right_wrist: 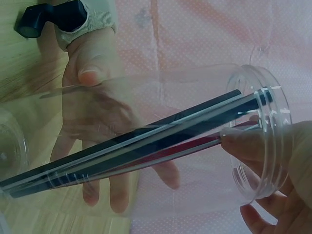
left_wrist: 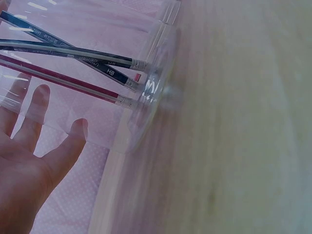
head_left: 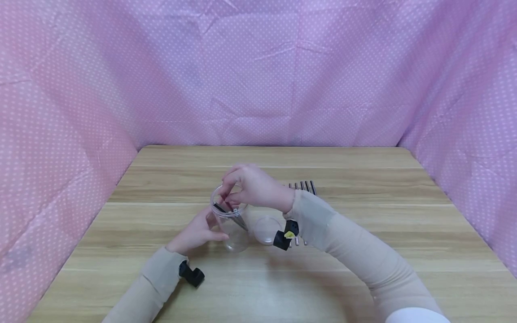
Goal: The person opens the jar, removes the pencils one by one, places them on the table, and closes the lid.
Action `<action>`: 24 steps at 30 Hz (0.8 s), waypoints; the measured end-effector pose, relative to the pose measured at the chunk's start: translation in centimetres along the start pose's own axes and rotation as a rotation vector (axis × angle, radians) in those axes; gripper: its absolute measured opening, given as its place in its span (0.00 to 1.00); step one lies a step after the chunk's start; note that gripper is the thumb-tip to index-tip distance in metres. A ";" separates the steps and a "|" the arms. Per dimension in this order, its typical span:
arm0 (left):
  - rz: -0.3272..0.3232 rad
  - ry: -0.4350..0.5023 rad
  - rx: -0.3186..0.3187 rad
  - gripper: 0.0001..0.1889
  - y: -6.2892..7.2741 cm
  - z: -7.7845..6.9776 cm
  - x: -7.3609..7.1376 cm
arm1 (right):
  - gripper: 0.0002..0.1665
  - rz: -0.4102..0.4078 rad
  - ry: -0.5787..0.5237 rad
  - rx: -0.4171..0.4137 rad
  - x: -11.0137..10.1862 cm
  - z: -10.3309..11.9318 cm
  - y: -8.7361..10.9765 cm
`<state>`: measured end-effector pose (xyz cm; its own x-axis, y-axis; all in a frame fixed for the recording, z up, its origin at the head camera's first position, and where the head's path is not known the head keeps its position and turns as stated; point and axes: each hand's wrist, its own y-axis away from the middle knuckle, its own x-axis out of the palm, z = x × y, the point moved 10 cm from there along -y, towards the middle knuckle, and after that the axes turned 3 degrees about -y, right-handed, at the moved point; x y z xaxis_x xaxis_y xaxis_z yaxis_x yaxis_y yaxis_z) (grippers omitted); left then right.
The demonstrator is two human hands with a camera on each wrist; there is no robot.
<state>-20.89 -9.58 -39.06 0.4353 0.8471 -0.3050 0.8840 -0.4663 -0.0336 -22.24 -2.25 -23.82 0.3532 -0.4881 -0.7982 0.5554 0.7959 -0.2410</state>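
Note:
A clear plastic jar (head_left: 236, 240) stands upright on the table, its open mouth at the top. My left hand (head_left: 199, 234) holds its side, with the thumb across the near wall and the fingers behind. Inside, a red pencil (right_wrist: 183, 145) and dark pencils (left_wrist: 85, 52) lean at a slant, their eraser ends down at the bottom. From above, my right hand (head_left: 255, 186) reaches into the mouth. Its thumb and fingers pinch the red pencil's upper end just inside the threaded rim (right_wrist: 269, 190).
A round clear lid (head_left: 267, 229) lies right of the jar. Beyond it is a row of several dark pencils (head_left: 313, 187), partly hidden under my right forearm. Pink dotted cloth (head_left: 258, 89) encloses the back and sides of the wooden table (head_left: 383, 233).

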 end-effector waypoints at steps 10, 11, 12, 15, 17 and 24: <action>0.001 -0.012 0.014 0.41 0.0 -0.1 -0.1 | 0.10 -0.028 0.037 -0.042 -0.3 0.5 0.2; 0.003 -0.017 0.022 0.41 -0.1 -0.2 0.0 | 0.09 -0.032 0.025 -0.051 -0.4 0.6 0.3; 0.005 -0.015 0.029 0.42 -0.1 -0.2 0.0 | 0.09 -0.039 0.015 -0.065 -0.5 0.7 0.3; 0.016 -0.011 0.057 0.44 -0.2 -0.6 0.1 | 0.08 -0.076 -0.062 -0.110 -1.1 0.9 0.5; 0.029 -0.002 0.075 0.45 -0.3 -0.8 0.2 | 0.08 -0.117 -0.122 -0.137 -1.7 1.0 0.7; 0.041 0.009 0.092 0.42 -0.4 -1.0 0.3 | 0.11 -0.264 -0.408 -0.144 -4.3 0.8 1.1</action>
<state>-21.01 -8.91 -38.22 0.4728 0.8288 -0.2994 0.8462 -0.5218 -0.1083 -22.54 0.44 -20.27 0.4959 -0.7565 -0.4263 0.5659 0.6539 -0.5022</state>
